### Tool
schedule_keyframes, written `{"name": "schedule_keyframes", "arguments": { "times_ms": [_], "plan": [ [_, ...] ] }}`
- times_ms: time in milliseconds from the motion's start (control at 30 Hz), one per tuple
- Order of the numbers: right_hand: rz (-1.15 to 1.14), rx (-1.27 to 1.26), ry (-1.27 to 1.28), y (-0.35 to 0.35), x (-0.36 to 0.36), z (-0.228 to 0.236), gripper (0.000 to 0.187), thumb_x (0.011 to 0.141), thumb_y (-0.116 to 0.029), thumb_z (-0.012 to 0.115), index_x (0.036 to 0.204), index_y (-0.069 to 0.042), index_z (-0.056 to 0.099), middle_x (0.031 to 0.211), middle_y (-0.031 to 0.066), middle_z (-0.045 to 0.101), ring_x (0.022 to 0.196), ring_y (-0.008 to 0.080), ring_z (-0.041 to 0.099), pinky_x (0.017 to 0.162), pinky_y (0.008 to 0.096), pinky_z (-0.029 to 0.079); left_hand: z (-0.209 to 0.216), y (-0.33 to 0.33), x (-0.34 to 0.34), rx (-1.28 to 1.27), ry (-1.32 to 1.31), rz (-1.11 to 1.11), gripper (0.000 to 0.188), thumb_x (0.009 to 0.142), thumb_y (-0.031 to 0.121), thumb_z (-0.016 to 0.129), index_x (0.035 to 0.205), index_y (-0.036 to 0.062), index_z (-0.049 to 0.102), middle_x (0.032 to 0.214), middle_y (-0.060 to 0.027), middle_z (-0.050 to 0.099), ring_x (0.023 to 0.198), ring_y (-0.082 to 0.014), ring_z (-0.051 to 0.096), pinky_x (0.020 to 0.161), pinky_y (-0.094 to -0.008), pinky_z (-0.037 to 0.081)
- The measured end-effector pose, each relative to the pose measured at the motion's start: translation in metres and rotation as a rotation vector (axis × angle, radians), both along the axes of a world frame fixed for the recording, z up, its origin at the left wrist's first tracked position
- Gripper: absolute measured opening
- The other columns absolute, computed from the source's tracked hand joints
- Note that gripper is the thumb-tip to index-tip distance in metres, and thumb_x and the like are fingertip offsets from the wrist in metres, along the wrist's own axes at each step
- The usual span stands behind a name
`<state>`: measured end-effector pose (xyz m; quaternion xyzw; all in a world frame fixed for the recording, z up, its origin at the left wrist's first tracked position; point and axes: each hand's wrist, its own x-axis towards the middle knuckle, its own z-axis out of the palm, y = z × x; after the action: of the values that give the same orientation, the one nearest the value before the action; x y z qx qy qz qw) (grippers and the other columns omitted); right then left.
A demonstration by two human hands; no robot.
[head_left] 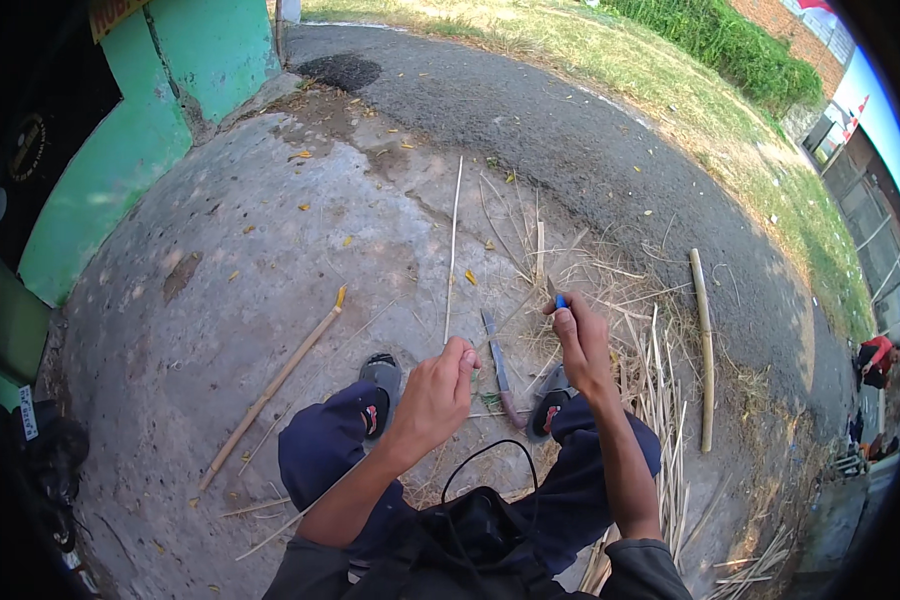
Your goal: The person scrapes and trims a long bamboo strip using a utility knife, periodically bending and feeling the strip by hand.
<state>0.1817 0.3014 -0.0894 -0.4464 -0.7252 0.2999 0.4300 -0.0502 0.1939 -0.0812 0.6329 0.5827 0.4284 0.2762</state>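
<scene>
The pale strip (454, 240) pointed far from the left hand (434, 402), fingers clamped on its near end; the right hand (584, 345) clamped fingers around a blue-handled knife (562, 300).

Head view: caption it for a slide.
Left hand holds a thin strip, right hand a blue-handled knife, near scattered strips.

Rough grey ground (240, 250) beneath a knife (500, 372), brown stick (272, 402), pale pole (703, 350), thin strips (667, 430) and yellow leaves (470, 277).
</scene>
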Motion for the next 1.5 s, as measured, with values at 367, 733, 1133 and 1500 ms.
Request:
{"name": "schedule_keyframes", "arguments": {
  "times_ms": [367,733,1133,1500],
  "plan": [
    [0.254,0.110,-0.296,-0.027,-0.030,-0.010,0.025,0.105,-0.031,0.068,0.108,-0.007,0.063,0.072,0.0190,0.065,0.068,0.0414,0.068,0.060,0.0485,0.049,0.002,0.003,0.003,0.064,-0.021,0.007,0.017,0.110,0.012,0.056,0.101,0.0005,0.065,0.067,-0.0178,0.058,0.057,-0.0321,0.063,0.057,-0.0412,0.043],
    [0.082,0.150,-0.234,-0.008,-0.020,-0.013,0.027,0.107,-0.032,0.066,0.106,-0.005,0.063,0.067,0.0207,0.061,0.062,0.0419,0.065,0.059,0.0489,0.046,0.012,-0.010,0.013,0.089,0.326,0.125,0.006,0.106,0.012,0.061,0.102,0.0077,0.061,0.071,-0.0197,0.067,0.069,-0.0441,0.069,0.058,-0.0525,0.050],
    [-0.531,0.055,-0.225,0.106,0.072,-0.046,0.048,0.113,-0.044,0.053,0.099,0.001,0.066,0.068,0.0185,0.060,0.057,0.0365,0.056,0.061,0.0489,0.042,0.024,-0.026,0.017,0.119,0.369,0.064,0.008,0.107,0.015,0.059,0.103,0.0085,0.060,0.076,-0.0179,0.070,0.068,-0.0437,0.069,0.059,-0.0542,0.052],
    [-0.330,-0.359,0.203,0.049,0.065,0.018,0.058,0.112,-0.053,0.051,0.136,-0.004,0.068,0.088,0.0017,0.067,0.050,0.0019,0.033,0.046,0.0227,0.024,-0.005,-0.014,-0.008,0.082,0.344,0.078,0.010,0.106,0.013,0.060,0.101,0.0054,0.059,0.079,-0.0211,0.070,0.073,-0.0445,0.070,0.062,-0.0545,0.051]
  ]
}}
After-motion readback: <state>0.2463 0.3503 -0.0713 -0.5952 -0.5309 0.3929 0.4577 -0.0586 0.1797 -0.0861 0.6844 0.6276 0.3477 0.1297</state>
